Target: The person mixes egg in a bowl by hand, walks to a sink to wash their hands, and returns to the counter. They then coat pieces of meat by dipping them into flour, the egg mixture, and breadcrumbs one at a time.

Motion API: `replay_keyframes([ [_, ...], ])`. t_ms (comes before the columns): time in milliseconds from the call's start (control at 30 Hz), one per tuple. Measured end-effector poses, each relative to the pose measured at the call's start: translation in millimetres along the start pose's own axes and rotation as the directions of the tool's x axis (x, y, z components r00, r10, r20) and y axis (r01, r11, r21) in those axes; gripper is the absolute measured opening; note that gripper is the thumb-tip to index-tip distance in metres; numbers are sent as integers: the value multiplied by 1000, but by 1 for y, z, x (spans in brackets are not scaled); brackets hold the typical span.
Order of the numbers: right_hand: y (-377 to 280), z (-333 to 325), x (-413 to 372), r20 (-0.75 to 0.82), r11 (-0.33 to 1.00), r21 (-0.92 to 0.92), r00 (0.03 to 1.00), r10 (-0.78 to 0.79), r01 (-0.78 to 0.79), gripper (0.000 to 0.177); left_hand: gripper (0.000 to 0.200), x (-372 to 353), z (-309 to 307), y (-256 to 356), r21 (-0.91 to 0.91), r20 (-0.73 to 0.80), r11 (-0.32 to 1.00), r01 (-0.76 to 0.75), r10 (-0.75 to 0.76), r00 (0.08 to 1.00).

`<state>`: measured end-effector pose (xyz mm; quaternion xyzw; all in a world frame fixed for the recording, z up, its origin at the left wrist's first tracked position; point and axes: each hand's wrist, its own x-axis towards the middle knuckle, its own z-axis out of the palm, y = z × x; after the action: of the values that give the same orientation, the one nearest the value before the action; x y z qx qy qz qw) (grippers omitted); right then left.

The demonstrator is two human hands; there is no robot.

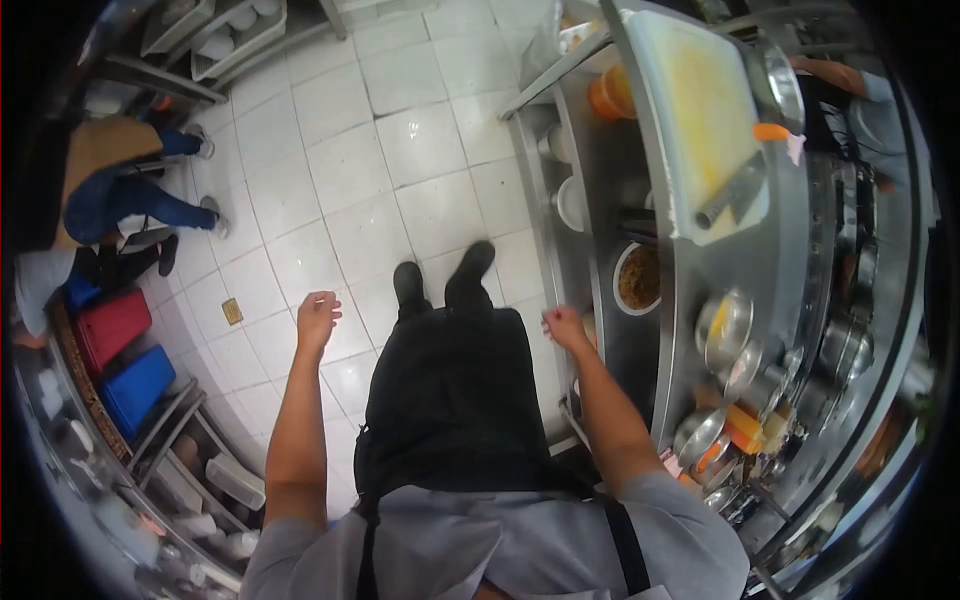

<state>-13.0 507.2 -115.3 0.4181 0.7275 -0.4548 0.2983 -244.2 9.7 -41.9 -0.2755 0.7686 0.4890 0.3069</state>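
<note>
My left hand hangs over the tiled floor to the left of my black apron, fingers loosely curled and apart, holding nothing that shows. On the other side, my right hand is beside the steel counter's lower shelf, its fingers bent inward; whether anything small is between them is hidden. Nearest to it is a white bowl of brown food on the shelf. Above, on the counter, a knife lies on a stained cutting board.
Metal bowls line the right counter. One person is at the left, another beyond the counter at upper right. Red and blue items sit at the left. A small yellowish object lies on the floor.
</note>
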Motion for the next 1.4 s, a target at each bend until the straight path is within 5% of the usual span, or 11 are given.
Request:
replay_keyframes([
  [167,-81,14,150,47,980,143,990,136,-142,33,23,-31,30,-41,100,173,989,109,-125,977],
  [333,-108,23,296,135,975,128,977,166,-184,37,21,-58,37,-60,220,23,901,373,-387,922],
  [400,-71,21,353,190,706,586,914,359,-398,49,21,-62,47,-52,177,-47,846,503,-504,863],
  [433,-58,19,365,209,701,569,900,382,-430,49,21,-66,52,-49,181,-56,826,534,-533,844],
  [500,-42,13,397,139,224,935,864,484,-276,54,20,-61,64,-39,204,14,870,450,-462,887],
  [567,-24,-1,421,148,-54,987,740,656,-149,56,21,-51,84,-10,216,18,833,510,-526,850],
  [700,37,-27,455,135,-168,986,622,771,-6,46,24,-27,115,27,149,72,808,570,-584,809],
  [767,96,-30,480,-22,-61,995,746,666,83,40,23,-17,120,27,110,100,827,552,-562,821],
  [900,69,-46,475,10,-70,996,668,744,62,27,22,9,109,12,127,114,850,512,-525,843],
  [1167,16,-53,437,-266,-301,859,863,430,415,28,20,52,45,-85,216,88,841,495,-522,848],
  [1400,-28,-57,474,-158,-546,813,979,128,203,30,19,53,6,-78,289,45,836,467,-499,865],
])
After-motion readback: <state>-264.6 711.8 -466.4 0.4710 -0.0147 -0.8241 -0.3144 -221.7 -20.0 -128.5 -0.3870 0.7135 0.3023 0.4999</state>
